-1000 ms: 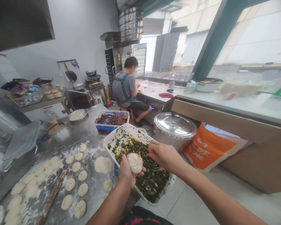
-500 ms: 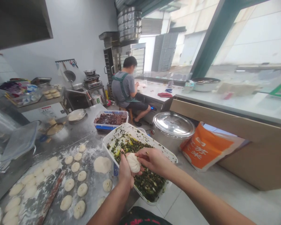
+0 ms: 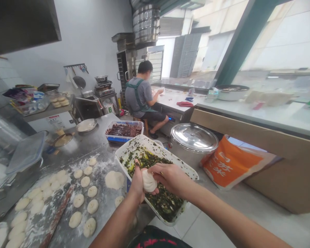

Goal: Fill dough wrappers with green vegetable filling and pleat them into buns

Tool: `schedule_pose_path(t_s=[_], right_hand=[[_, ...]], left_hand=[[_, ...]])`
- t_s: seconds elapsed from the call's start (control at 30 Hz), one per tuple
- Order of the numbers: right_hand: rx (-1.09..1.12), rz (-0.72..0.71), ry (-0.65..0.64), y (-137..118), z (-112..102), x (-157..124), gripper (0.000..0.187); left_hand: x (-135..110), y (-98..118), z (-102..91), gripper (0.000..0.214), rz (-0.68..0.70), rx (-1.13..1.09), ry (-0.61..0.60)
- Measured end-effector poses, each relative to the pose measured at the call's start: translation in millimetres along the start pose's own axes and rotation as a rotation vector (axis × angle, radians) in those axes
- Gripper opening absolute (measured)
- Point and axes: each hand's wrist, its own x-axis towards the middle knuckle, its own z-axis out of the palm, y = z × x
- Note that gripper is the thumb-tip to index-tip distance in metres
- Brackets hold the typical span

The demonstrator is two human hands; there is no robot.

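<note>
Two bare hands work over one pleated dough bun, held just above a white tray of chopped dark greens. The left hand cups the bun's base, its fingers curled beneath so the bun sits steady. The right hand lies to its right, with fingers together and clamped on the gathered top. The bun's long axis stands nearly upright, with the pleats pointing up toward those fingers. Left of the fingers, flat dough rounds and a wooden rolling pin lie on a floured steel surface.
</note>
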Motion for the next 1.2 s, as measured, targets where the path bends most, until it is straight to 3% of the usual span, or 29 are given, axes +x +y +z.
schedule_pose_path(t_s=[0.1,0.2,0.37,0.53,0.6,0.83,0.93,1.03,1.2], right_hand=[[-0.042,0.045,0.041,2.2,0.9,0.2,0.018],[-0.087,0.075,0.060,0.7,2.4,-1.5,0.018],[-0.215,0.102,0.062,-8.1,2.9,-2.4,0.011],[-0.321,0.085,0.017,-9.7,-0.5,-2.2,0.012],[-0.300,0.101,0.022,-9.1,-2.8,-3.5,0.014],[-0.114,0.028,0.007,-10.6,-11.2,-5.9,0.016],[-0.175,-0.004,-0.058,-10.9,-11.8,-4.5,0.017],[-0.223,0.026,-0.034,-11.8,-11.7,-3.5,0.018],[0.047,0.117,-0.042,-13.3,-15.3,-3.3,0.012]], left_hand=[[-4.2,-0.4,0.7,0.065,0.052,-0.079,0.006],[-6.3,-4.9,4.2,0.061,0.134,-0.085,0.098],[-1.4,-8.5,5.4,0.059,0.083,-0.043,0.185],[-1.8,-7.2,1.4,0.059,0.021,-0.096,0.041],[-3.9,-7.6,1.7,0.059,0.020,-0.097,0.006],[-1.3,-7.0,4.7,0.068,-0.039,-0.058,0.064],[0.9,-2.8,4.5,0.067,-0.035,-0.057,0.040],[-0.2,-0.7,4.5,0.064,-0.010,-0.062,0.035],[-1.2,-6.8,3.2,0.062,0.021,-0.049,-0.003]])
